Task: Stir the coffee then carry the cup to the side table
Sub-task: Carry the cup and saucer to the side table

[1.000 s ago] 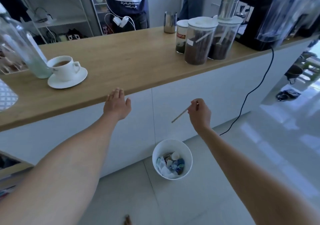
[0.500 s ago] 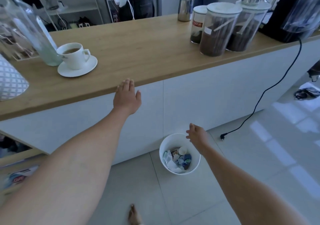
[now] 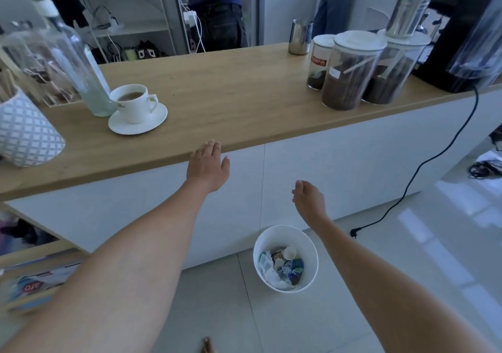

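A white coffee cup [image 3: 135, 103] filled with brown coffee stands on a white saucer [image 3: 137, 120] on the wooden counter [image 3: 231, 100], at the left. My left hand [image 3: 207, 164] is open and flat, its fingertips at the counter's front edge, well right of and below the cup. My right hand [image 3: 309, 200] hangs in front of the white cabinet, above the white bin [image 3: 285, 257], fingers loosely curled with nothing in them. The wooden stirrer is no longer in view.
A glass bottle [image 3: 81, 73] stands right behind the cup, and a patterned holder [image 3: 25, 132] at far left. Coffee jars [image 3: 350, 70], a steel jug [image 3: 300, 36] and a black machine [image 3: 461, 40] stand at the right, its cable [image 3: 423, 162] down to the floor. Two people stand behind.
My right hand held a wooden stirrer one second ago, went down to the bin and let it go, and has now risen empty. The left hand stays at the counter edge.
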A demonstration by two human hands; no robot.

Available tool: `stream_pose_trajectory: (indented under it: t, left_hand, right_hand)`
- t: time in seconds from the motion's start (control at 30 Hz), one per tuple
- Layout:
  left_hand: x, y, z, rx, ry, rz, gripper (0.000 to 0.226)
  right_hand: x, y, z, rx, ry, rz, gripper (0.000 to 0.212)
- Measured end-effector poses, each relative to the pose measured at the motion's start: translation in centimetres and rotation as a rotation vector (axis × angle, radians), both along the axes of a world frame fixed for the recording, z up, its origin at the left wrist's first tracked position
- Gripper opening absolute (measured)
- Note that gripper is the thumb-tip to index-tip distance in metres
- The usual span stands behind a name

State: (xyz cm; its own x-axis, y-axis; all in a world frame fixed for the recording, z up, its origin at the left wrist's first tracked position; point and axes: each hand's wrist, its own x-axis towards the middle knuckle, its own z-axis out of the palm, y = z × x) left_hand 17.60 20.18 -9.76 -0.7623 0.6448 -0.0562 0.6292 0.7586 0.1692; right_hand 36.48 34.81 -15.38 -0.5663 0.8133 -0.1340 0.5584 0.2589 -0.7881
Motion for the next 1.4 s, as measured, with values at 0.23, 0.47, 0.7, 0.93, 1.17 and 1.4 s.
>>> stream_pose_trajectory:
  t: [0.23, 0.47, 0.7, 0.93, 1.17, 1.4]
  left_hand:
    - [-4.1, -3.4, 3.7, 0.078, 0.036, 0.062, 0.057]
    - [-10.4, -9.0, 7.2, 0.112, 0.08, 0.232, 0.055]
    - [-16.2, -14.6, 8.3, 0.097, 0.062, 0.346, 0.056]
    - [-21.2, -17.0, 7.7, 0.316, -0.302, 0.509, 0.07]
    - [-24.4, -15.6, 8.3, 0.586, -0.697, 0.694, 0.083]
    - [-27.1, -13.3, 8.2, 0.78, -0.976, 0.777, 0.08]
  right_hand:
    - [-9.0, -0.9, 6.9, 0.172, 0.108, 0.161, 0.032]
    - [-17.8, -3.3, 10.1, 0.289, 0.111, 0.366, 0.03]
    - [-25.8, -7.2, 11.7, 0.35, 0.085, 0.501, 0.037]
    - [-31.5, -9.0, 12.3, 0.39, 0.027, 0.571, 0.048]
    - [-35.9, -9.7, 13.2, 0.105, -0.061, 0.373, 0.081]
    - [-38.4, -8.9, 13.6, -0.658, -0.093, 0.262, 0.069]
